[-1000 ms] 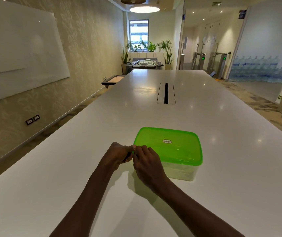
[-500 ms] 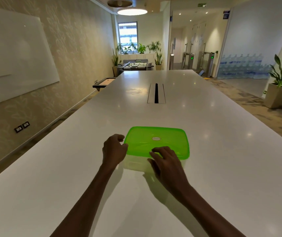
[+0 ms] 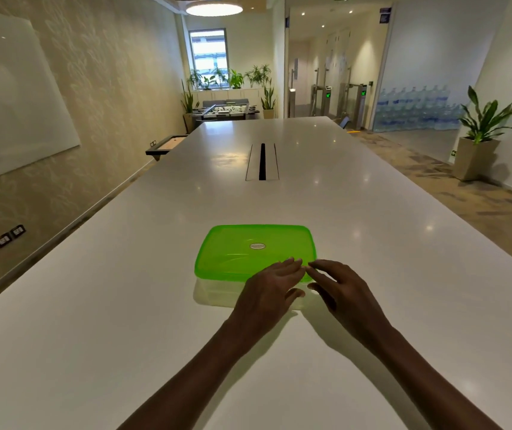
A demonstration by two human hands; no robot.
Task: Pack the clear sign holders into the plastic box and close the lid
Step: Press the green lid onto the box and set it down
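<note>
Hands over the near right corner of the box now, both of them. Left hand [image 3: 271, 282] lies with its fingers stretched forward and flat on the green lid [image 3: 248, 252], thumb reaching down beside the box wall; the grip is loose, nothing clasped in it. Right hand [image 3: 340, 285] is just beside it, fingers spread and lightly bent, tips at the lid's near right edge, and it too holds nothing. Fingertips of the two hands nearly meet over that corner.

Plastic box [image 3: 214, 293] sits on the white table [image 3: 124, 321], close to the person and a little left of centre, its clear wall showing under the lid. Lid is on top and covers the whole box; whether it is fully snapped down, I cannot tell. Sign holders are not to be made out through the pale wall.

Farther along the table, a cable slot [image 3: 262, 162] runs down the middle. Whiteboard [image 3: 9, 100] on the left wall, potted plant [image 3: 481, 135] at the right, foosball table [image 3: 226, 110] at the far end by the window.
</note>
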